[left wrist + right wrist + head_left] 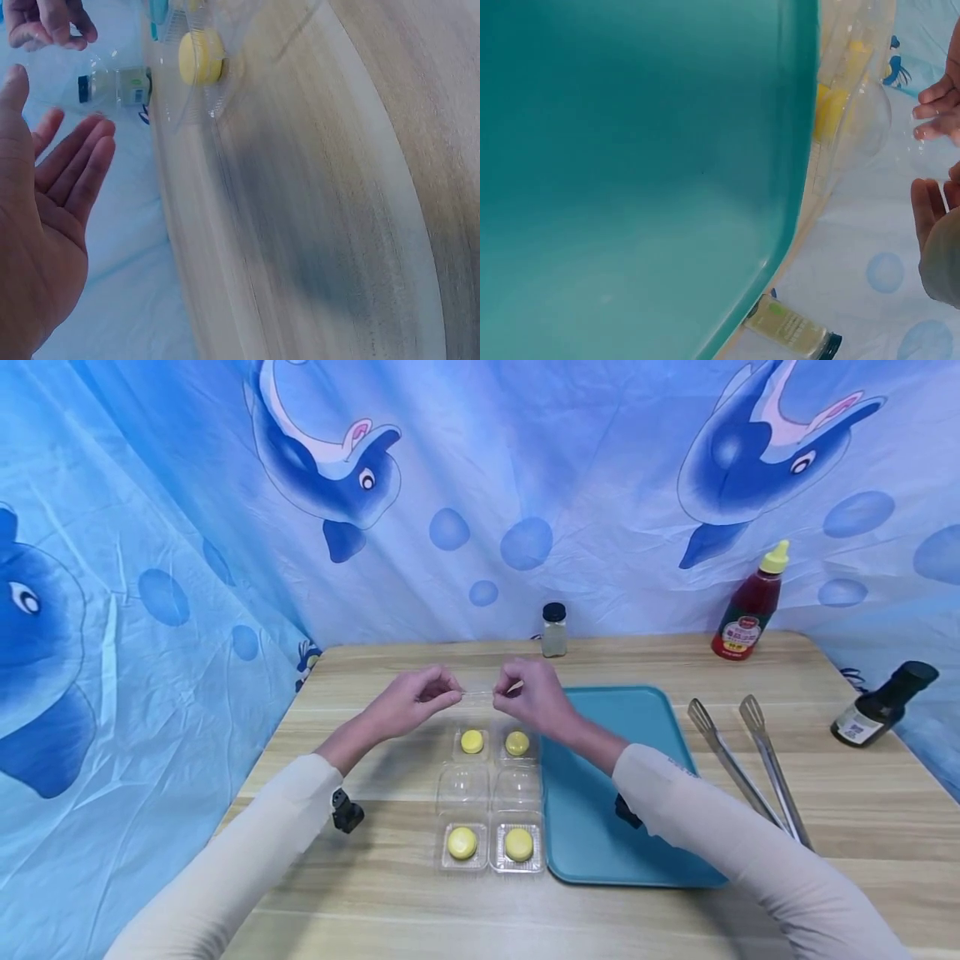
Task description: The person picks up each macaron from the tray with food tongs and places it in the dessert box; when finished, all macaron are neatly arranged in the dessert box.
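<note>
Head view gives us the tray (600, 827) as our landmark, and just left of it we find four clear boxes (517, 870) in two rows, each with a yellow macaron (462, 842) inside. Two domed lids (463, 787) lie open between the rows, also left of the tray.

We see the left hand (420, 700) out past the tray's far left corner. Its thumb and fingers are spread apart, the fingers only slightly bent, with the tips at the edge of some clear plastic (477, 694); we cannot tell whether they grip it. We see the right hand (534, 693) just off that same corner, fingers curled, thumb and fingertips nearly closed and pinching the other edge of the plastic. Its forearm crosses above the tray. The plastic itself spans the gap between both hands, left of that corner.

Beyond the tray's far edge we have a black-capped jar (554, 635). Right of the tray lie metal tongs (775, 764); past its far right corner stands a red sauce bottle (746, 610), and farther right a dark bottle (877, 710). Behind the tray we see a blue curtain (600, 485) with dolphins.
</note>
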The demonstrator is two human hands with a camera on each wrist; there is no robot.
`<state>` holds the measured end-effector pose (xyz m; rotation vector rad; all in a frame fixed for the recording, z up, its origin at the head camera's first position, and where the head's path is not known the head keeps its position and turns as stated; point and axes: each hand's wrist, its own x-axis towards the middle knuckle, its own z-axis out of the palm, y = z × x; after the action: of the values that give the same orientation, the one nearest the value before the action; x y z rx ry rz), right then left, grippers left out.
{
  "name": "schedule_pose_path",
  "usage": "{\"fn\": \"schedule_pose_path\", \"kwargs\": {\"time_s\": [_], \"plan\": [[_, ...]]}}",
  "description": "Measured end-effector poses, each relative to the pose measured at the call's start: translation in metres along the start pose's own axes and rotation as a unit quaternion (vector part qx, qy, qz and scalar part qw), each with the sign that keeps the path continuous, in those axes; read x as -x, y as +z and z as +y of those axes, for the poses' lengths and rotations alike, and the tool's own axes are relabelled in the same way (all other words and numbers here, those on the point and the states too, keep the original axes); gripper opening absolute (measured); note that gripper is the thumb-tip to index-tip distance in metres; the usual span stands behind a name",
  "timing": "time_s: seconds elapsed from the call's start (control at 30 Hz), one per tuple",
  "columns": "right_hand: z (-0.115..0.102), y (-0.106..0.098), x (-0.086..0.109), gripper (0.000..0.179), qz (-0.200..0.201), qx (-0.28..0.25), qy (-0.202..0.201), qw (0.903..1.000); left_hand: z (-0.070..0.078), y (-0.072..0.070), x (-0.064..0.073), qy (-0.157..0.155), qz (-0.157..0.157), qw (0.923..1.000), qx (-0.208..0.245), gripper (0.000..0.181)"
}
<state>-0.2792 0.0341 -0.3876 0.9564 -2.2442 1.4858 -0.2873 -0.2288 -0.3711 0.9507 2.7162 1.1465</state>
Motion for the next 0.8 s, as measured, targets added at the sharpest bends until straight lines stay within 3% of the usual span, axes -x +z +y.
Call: {"fn": "schedule_pose_path", "kwargs": {"time_s": [0.27, 0.47, 0.57, 0.7, 0.8], "plan": [[0.0006, 0.0041, 0.0051, 0.021, 0.009, 0.035, -0.064, 0.9973, -0.0009, -0.0057, 0.0016, -0.051, -0.067, 0.9946, 0.06, 0.051], [0.0006, 0.0052, 0.0058, 0.023, 0.001, 0.044, -0.082, 0.9957, 0.0027, -0.0097, 0.0008, -0.081, -0.101, 0.9866, 0.099, 0.056], [0.0011, 0.0044, 0.0059, 0.022, -0.015, 0.044, -0.071, 0.9964, 0.0023, -0.0099, 0.0013, -0.078, -0.103, 0.9861, 0.104, 0.056], [0.0014, 0.0013, 0.0052, 0.022, -0.064, 0.054, -0.027, 0.9961, -0.0019, -0.0091, 0.0031, -0.062, -0.086, 0.9907, 0.085, 0.057], [0.0018, -0.0015, 0.0047, 0.036, -0.111, 0.049, 0.021, 0.9923, -0.0053, -0.0088, 0.0059, -0.052, -0.068, 0.9942, 0.065, 0.057]]}}
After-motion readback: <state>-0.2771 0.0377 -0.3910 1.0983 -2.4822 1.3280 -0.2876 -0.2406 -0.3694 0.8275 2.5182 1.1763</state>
